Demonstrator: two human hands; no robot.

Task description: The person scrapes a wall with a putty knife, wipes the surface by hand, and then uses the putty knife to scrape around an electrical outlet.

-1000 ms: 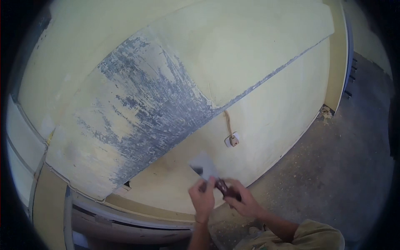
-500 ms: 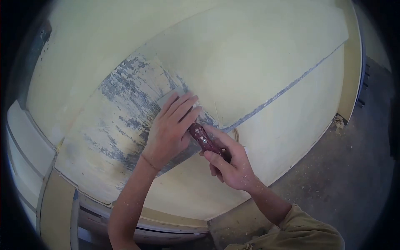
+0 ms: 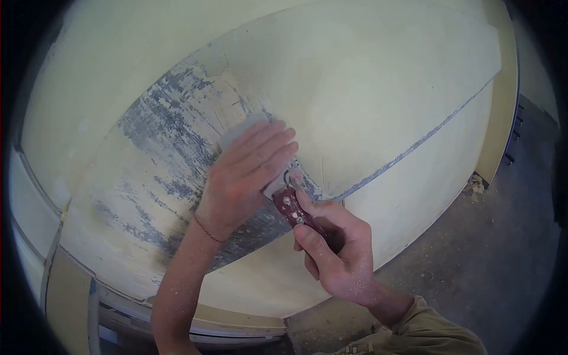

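Note:
My right hand [image 3: 343, 251] is closed around the dark red handle of a scraper [image 3: 290, 207], its index finger stretched along the tool. The scraper's wide metal blade lies against a curved cream surface [image 3: 378, 94]. My left hand [image 3: 245, 165] rests flat over the blade with fingers extended, hiding much of it. Around and left of the blade is a rough patch [image 3: 177, 127] where cream coating is partly gone and blue-grey shows beneath, streaked with scratches. Pale dust specks both forearms.
A thin grey line [image 3: 408, 148] runs from the patch up to the right. The curved panel ends at a raised edge [image 3: 500, 106] on the right. Concrete floor [image 3: 449, 236] lies at lower right. White panels [image 3: 35, 195] stand at far left.
Both hands and the scraper have shifted slightly relative to the patch, and more of the blade near the handle shows now. The view has tilted a little.

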